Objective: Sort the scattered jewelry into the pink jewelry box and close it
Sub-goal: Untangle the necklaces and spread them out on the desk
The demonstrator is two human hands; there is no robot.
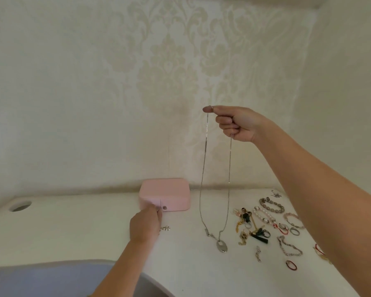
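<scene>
Right hand: raised above the table, thumb and forefinger pinching the silver necklace; the other fingers are curled into the palm.
Silver necklace: hangs in a long loop from the pinch, and its oval pendant touches the white table, near and right of the box.
Left hand: back of the hand up, fingertips at the front face of the pink jewelry box, just left of its round clasp. Whether they grip anything cannot be told.
Pink jewelry box: lid down, at the far edge of the table against the wall.
Pearl piece: just right of the left hand.
Scattered jewelry: bracelets, rings and chains spread out at the right of the table, well apart from the box.
</scene>
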